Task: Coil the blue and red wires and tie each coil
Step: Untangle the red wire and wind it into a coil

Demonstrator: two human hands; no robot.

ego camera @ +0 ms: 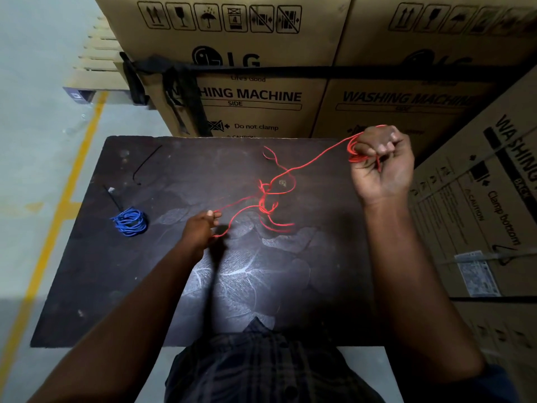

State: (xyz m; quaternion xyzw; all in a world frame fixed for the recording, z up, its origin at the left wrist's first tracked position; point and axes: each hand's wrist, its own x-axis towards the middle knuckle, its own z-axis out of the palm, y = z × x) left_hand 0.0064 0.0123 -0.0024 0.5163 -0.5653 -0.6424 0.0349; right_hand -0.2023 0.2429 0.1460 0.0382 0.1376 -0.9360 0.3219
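**Blue wire (130, 221) coiled, red wire (276, 193) strung between my grips**

The blue wire lies coiled at the left of the dark desk (87, 286), with a black tie (114, 196) reaching its far edge. Near the middle, my left grip (200, 228) pinches the red wire between thumb and fingertip. The red wire tangles in loose loops over the desk, then rises to my right grip (382, 164), raised at the far right with its fingers curled round several red turns.

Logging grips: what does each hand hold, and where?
The right hand grips the red wire at its wound loops; the left hand pinches a loose stretch.
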